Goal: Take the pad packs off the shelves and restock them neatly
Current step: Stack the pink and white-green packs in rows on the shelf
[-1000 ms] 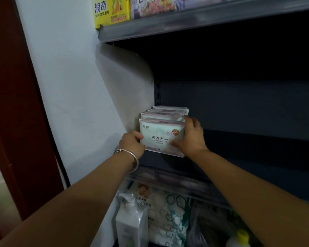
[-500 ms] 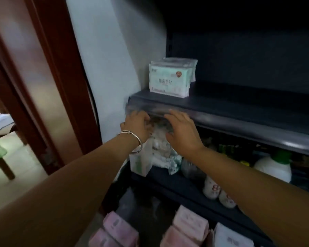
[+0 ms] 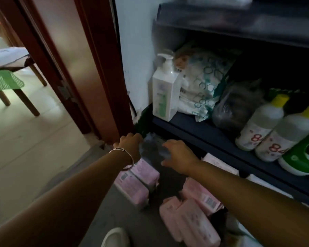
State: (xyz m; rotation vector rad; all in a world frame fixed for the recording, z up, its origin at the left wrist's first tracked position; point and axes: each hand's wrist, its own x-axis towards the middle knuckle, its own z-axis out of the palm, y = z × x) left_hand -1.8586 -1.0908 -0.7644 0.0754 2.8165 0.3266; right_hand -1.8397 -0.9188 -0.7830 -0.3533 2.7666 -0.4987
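Both hands reach down toward the floor in front of the dark blue metal shelf unit [image 3: 221, 139], and neither grips anything. The left hand [image 3: 130, 145], with a thin silver bangle [image 3: 124, 158] at the wrist, has its fingers curled loosely down; whether they touch anything I cannot tell, as the spot beneath them is dark and blurred. The right hand [image 3: 178, 157] is spread open, palm down, fingers apart, over a dark gap between the packs.

The soft pink plastic-wrapped pad packs [image 3: 189, 220] lie loose on the grey floor — one cluster under the left wrist, another nearer the camera, more under the right forearm. Judging from that, restocking looks well short of done: several packs are off the shelves and waiting, and the part of the upper shelf that shows is too blurred to say what it holds.

Legible writing is scarce. The two white plastic bottles with yellow caps [image 3: 267, 125] carry a large red "84" (partly cut off on the nearer one). Barcodes show on two pink packs, though no brand can be read. The tall white square pump bottle [image 3: 165, 93] has a green label too soft to read, and the white wrapped bundle printed with teal hexagons [image 3: 203, 82] beside it shows no readable text.
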